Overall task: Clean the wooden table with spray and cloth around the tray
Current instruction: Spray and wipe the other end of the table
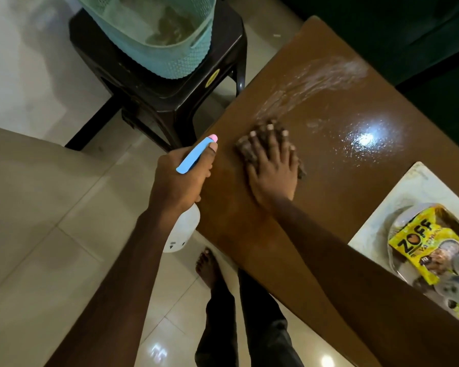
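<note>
The left hand [180, 181] grips the spray bottle [195, 156], held just off the table's near-left edge. Its fingers are curled round the neck, its thumb lies along the blue head toward the pink nozzle tip, and the white body hangs below the wrist over the floor. Just right of it, the right hand [272, 165] lies flat on a brown cloth [245, 151], with its fingers straight and spread wide. It presses the cloth onto the wooden table [249, 234], and the forearm reaches in low from the lower right. Past the fingertips a white streak of spray [316, 78] runs up and right toward the far edge, and right of the cloth is a wet sheen [366, 141] under a lamp's glare. At the far right stands the tray [408, 192], well apart from the cloth, carrying a yellow packet [419, 242] and other items too blurred to name. The step in hand looks like wiping, with this patch already sprayed. The next move calls for pushing the cloth forward through the streak, then sweeping right across the wet area with even palm pressure and stopping short of the tray's rim
</note>
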